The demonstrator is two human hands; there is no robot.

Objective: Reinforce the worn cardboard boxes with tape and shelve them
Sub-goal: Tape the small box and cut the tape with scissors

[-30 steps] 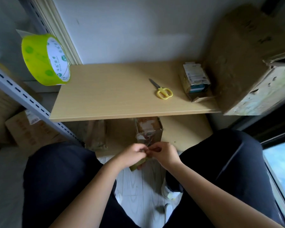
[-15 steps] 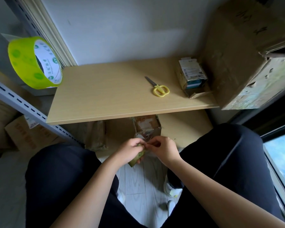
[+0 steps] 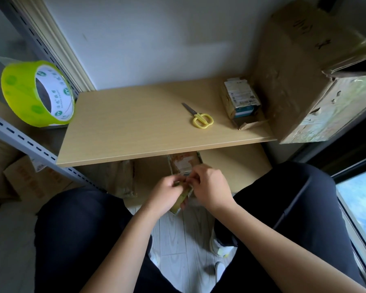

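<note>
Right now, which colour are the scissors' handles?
Yellow; the scissors show clearly in the head view.

One tape roll (image 3: 37,94), one scissors (image 3: 201,118), several cardboard boxes (image 3: 240,101).

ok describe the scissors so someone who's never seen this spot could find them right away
Start at the light wooden shelf board against the white wall. Right of its middle, just left of a small taped box with a printed label, lie the scissors, flat and closed, blades pointing back-left. Their bright yellow loop handles set them apart from the brown boxes around them.
</note>
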